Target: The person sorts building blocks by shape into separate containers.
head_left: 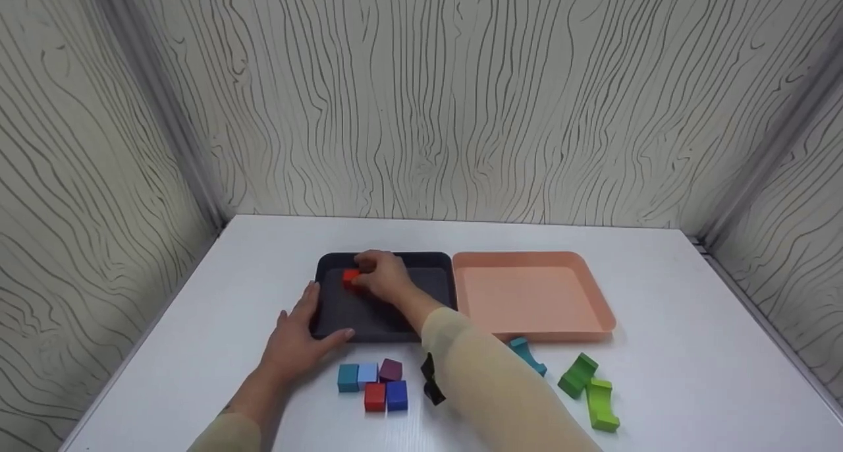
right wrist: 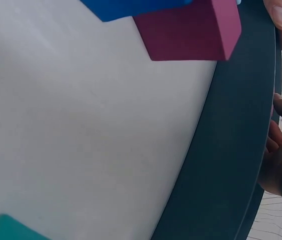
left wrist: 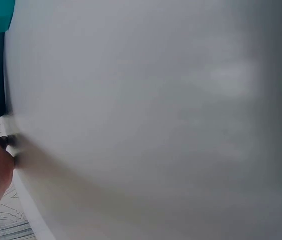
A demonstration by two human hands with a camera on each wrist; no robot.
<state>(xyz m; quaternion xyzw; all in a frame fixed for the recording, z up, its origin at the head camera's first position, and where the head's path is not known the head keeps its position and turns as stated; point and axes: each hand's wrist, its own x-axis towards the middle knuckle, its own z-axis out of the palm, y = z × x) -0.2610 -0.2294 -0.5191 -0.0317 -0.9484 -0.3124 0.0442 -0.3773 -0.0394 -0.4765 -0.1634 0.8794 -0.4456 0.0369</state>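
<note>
No readable writing anywhere. Left hand (head_left: pixel 298 337) flat on the tabletop (head_left: pixel 197 307), fingers relaxed, thumb against the dark tray (head_left: pixel 388 327) edge. Right hand (head_left: pixel 382 275) inside the tray, fingers curled round a red block (head_left: pixel 349 278). Small blocks (head_left: pixel 374 383) just below the left hand; peach tray (head_left: pixel 533 297) right of both hands.

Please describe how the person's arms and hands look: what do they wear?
Both hands are bare: no gloves and no rings that I can see. The left hand and right hand come out of long, pale beige sleeves. A small black device, probably the wrist camera, hangs under the right forearm. The wrist views add nothing about clothing.
</note>
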